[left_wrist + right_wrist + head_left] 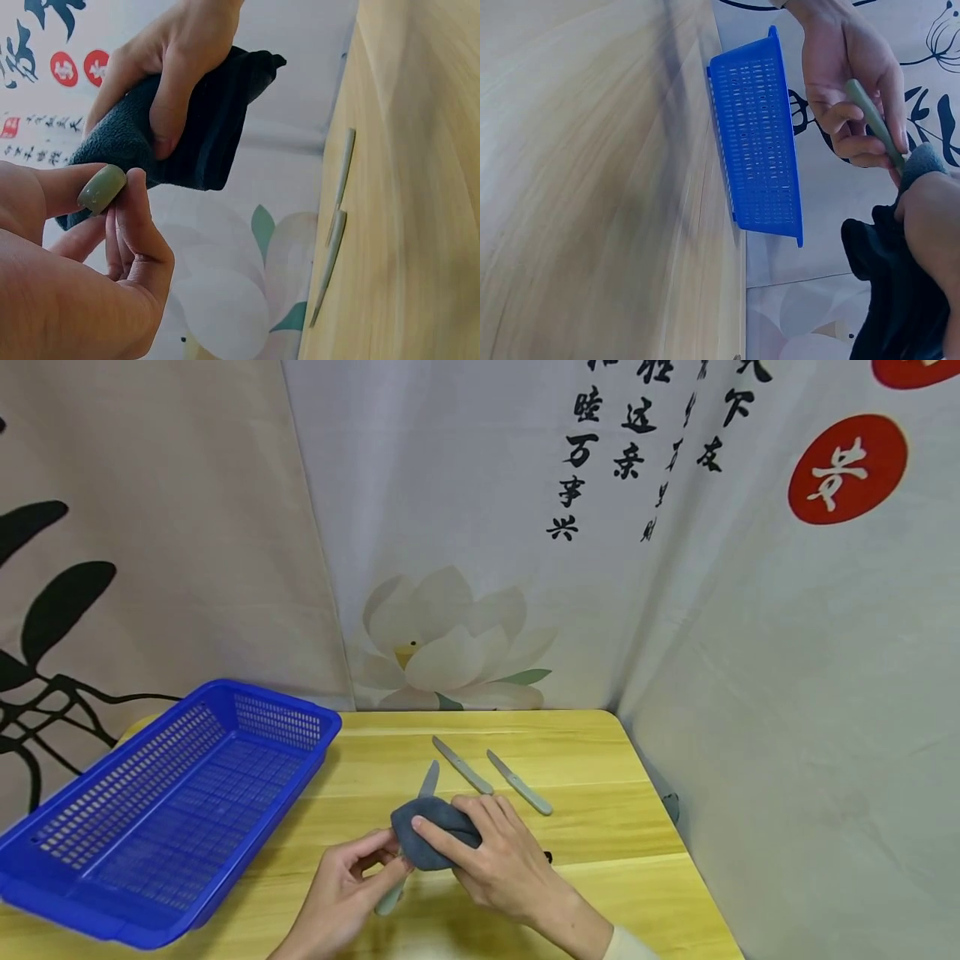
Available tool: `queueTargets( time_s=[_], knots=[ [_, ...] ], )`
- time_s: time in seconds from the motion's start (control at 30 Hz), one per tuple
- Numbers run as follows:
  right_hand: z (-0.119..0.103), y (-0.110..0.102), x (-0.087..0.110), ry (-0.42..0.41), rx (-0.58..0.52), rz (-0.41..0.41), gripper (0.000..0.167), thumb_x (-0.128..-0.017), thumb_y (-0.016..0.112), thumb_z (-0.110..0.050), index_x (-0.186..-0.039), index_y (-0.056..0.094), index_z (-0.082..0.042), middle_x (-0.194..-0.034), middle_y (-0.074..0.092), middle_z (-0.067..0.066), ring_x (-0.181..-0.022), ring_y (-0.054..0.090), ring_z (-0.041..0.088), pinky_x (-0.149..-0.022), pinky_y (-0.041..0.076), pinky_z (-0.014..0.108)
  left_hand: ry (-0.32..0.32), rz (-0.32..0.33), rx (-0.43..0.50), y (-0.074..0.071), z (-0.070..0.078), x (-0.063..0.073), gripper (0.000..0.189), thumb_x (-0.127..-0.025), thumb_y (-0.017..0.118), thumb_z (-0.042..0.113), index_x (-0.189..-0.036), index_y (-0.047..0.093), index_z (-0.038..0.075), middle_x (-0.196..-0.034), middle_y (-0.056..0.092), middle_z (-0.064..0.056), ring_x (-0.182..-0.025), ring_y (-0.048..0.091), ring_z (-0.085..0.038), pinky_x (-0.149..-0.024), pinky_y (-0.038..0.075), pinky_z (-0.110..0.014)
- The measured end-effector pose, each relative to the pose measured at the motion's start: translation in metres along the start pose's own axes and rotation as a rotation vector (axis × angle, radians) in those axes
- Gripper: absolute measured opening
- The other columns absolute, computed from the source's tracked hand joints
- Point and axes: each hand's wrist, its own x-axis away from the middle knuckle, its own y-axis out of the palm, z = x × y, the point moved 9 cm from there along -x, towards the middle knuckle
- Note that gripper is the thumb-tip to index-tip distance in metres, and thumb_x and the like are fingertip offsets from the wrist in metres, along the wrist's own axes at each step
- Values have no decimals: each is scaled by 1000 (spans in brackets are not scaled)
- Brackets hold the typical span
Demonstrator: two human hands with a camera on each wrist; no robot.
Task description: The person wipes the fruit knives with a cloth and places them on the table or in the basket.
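Observation:
My left hand point(347, 881) pinches the pale green handle of a table knife point(387, 902) between thumb and fingers. The knife's blade points away from me, its tip showing beyond a folded dark grey-blue cloth point(429, 852). My right hand point(506, 860) grips that cloth, thumb on top, wrapped against the knife and hiding its middle. In the left wrist view the handle's rounded end point(103, 189) faces the camera. The right wrist view shows the handle point(871, 116) running from the left fingers into the cloth. Both hands are above the table.
Two more green-handled knives, one point(462, 766) left of the other point(520, 782), lie on the wooden table point(600, 777) beyond my hands. A blue plastic basket point(187, 810) stands at the left. Printed curtains point(465, 527) hang behind the table. A small black item point(548, 857) shows beside my right wrist.

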Motion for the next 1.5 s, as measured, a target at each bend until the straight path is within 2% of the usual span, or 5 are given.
queueTargets(
  time_s=[0.4,0.6,0.83,1.17,1.5],
  knots=[
    [15,-2,-3,42,10,87,79,-92,87,-18,-165,59,-30,-133,69,14,-110,68,29,-94,59,44,29,-44,31,-1,2,5,35,-107,76,6,-141,76,-2,-106,78,-6,-96,72,-8,-79,66,-28],
    [29,-3,-4,72,31,109,55,-109,69,-21,-163,61,-29,-132,68,18,-108,67,31,-91,59,46,-36,-78,50,0,-1,7,38,-106,78,11,-143,76,2,-106,76,-7,-98,72,-10,-82,64,-28],
    [49,-3,-2,139,53,129,58,-106,72,-20,-162,62,-28,-130,69,21,-108,68,33,-89,59,48,-113,-110,56,1,-7,8,43,-106,80,15,-146,74,1,-108,75,-12,-96,72,-10,-81,65,-29],
    [49,-17,3,193,-26,181,45,-122,47,-35,-161,62,-21,-132,66,23,-110,68,33,-87,58,48,-155,34,47,-8,-9,10,44,-102,83,12,-144,75,1,-100,80,-7,-88,77,-11,-74,63,-27],
    [0,-8,-5,4,-18,32,82,-93,90,-25,-166,56,-31,-134,68,11,-113,67,24,-94,57,39,-35,29,22,-3,2,5,38,-104,81,10,-142,77,4,-106,83,-9,-90,79,-10,-75,67,-30]
  ],
)
